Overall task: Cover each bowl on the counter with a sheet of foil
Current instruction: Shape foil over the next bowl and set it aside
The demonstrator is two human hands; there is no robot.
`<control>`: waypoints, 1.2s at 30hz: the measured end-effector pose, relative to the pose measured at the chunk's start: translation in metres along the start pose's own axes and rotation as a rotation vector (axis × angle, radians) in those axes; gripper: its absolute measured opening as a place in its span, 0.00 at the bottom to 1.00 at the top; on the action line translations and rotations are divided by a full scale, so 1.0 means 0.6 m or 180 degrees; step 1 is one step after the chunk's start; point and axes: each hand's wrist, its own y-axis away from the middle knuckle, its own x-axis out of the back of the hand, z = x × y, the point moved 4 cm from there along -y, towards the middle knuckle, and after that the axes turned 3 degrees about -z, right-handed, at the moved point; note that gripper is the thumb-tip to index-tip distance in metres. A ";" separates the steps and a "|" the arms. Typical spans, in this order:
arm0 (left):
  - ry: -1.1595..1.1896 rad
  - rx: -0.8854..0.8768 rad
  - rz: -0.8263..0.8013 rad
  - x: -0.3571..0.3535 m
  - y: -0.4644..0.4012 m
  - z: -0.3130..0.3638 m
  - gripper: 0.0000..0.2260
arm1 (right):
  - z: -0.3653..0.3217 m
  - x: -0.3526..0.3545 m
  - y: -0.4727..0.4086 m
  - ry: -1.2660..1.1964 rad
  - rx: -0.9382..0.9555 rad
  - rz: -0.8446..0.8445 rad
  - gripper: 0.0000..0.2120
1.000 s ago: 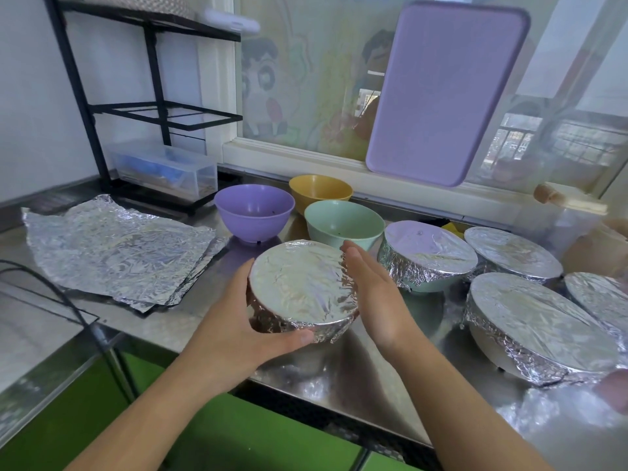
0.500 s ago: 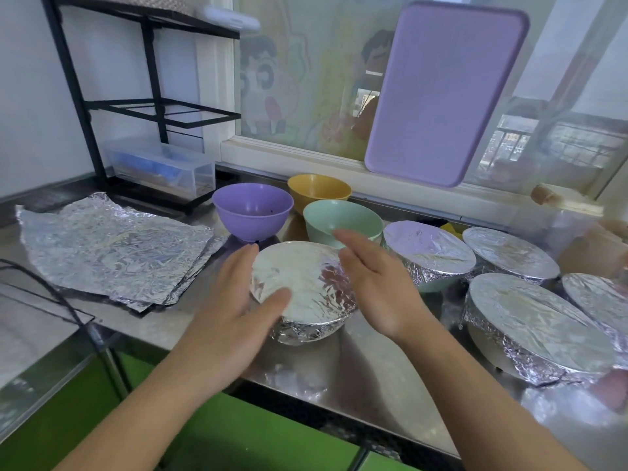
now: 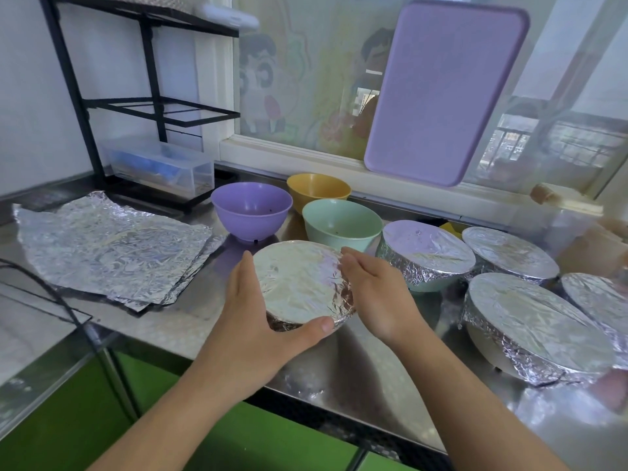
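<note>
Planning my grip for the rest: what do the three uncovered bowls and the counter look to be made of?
Purple bowl, yellow bowl, green bowl: probably plastic or melamine, with even matte pastel colour and thick rims. Counter: likely stainless steel, grey and mirror-like, reflecting the bowls.

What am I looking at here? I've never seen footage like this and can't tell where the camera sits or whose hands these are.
The camera is worn on a person's head, looking forward and down at their own bare hands; no machine is involved. The left hand and right hand cup the sides of a foil-covered bowl on a steel counter. To its right stand four more covered bowls. Behind are three uncovered ones: a purple bowl, a yellow bowl and a green bowl. A stack of foil sheets lies on the left. A purple board hangs by the window.
</note>
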 end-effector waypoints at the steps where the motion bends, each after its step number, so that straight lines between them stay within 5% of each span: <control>1: 0.0059 0.0017 0.0002 0.001 -0.001 -0.004 0.68 | 0.000 0.001 0.001 -0.0037 -0.0021 0.0012 0.15; 14: 0.0690 -0.0071 -0.0022 -0.006 -0.013 -0.035 0.74 | 0.017 -0.006 0.015 -0.0603 -0.0327 -0.0022 0.12; 20: 0.0765 -0.0217 0.0004 -0.017 -0.016 -0.054 0.51 | 0.034 -0.038 0.033 -0.1279 -0.0558 -0.0002 0.23; 36: 0.0544 0.0261 0.0114 0.113 -0.061 -0.107 0.51 | -0.029 -0.167 -0.045 -0.1637 -0.0648 -0.0363 0.31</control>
